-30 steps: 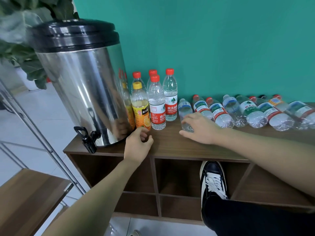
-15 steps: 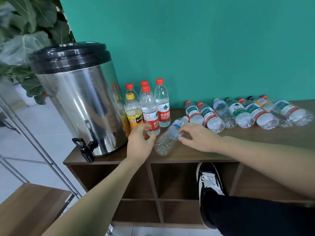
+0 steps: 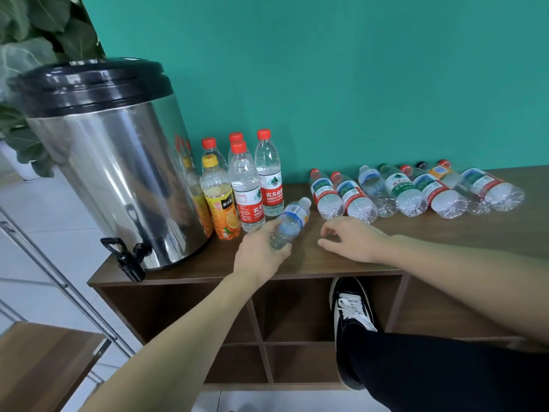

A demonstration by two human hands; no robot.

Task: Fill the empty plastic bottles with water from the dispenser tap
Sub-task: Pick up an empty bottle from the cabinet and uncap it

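A steel water dispenser with a black lid stands on the left of the wooden cabinet top; its black tap juts over the front edge. My left hand grips the lower end of an empty clear bottle with a blue label, tilted with its white cap pointing away. My right hand hovers just right of it, fingers loose and holding nothing. Several empty bottles lie in a row to the right.
Several upright capped bottles, one with an orange juice label, stand between the dispenser and the wall. A black shoe rests in an open cabinet cubby. A wooden bench and metal rails are at lower left, a plant behind the dispenser.
My right hand pulled the blue-label bottle out of the lying row and let it go. My left hand has taken hold of its lower end.
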